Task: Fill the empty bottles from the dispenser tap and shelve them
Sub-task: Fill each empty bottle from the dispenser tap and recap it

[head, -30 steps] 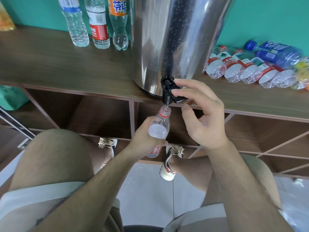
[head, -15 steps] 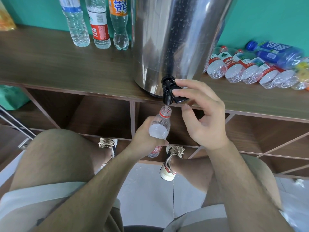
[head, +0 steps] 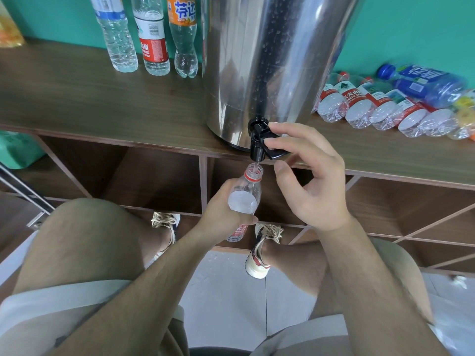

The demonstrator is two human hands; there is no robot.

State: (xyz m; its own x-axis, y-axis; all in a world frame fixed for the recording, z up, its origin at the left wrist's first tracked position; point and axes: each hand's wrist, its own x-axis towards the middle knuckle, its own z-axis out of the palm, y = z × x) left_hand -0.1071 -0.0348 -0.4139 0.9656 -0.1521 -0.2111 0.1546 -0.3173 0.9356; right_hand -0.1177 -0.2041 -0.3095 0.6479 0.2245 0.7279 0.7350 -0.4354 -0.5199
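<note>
A steel dispenser (head: pixel 267 60) stands on the wooden shelf top (head: pixel 77 104), its black tap (head: pixel 259 142) hanging over the front edge. My left hand (head: pixel 221 214) grips a clear bottle (head: pixel 245 194) with a red neck ring, its open mouth right under the spout. Water runs into it, and the level shows near the shoulder. My right hand (head: pixel 311 176) has its fingers curled over the tap lever, thumb below it.
Three upright bottles (head: pixel 151 37) stand left of the dispenser. Several empty red-label bottles (head: pixel 372 106) and a blue one (head: pixel 426 83) lie on their sides at the right. Open cubbies (head: pixel 144 176) sit below the shelf top. My knees and shoes are close in front.
Both hands stay in place at the tap and bottle. The water in the bottle has risen slightly.
</note>
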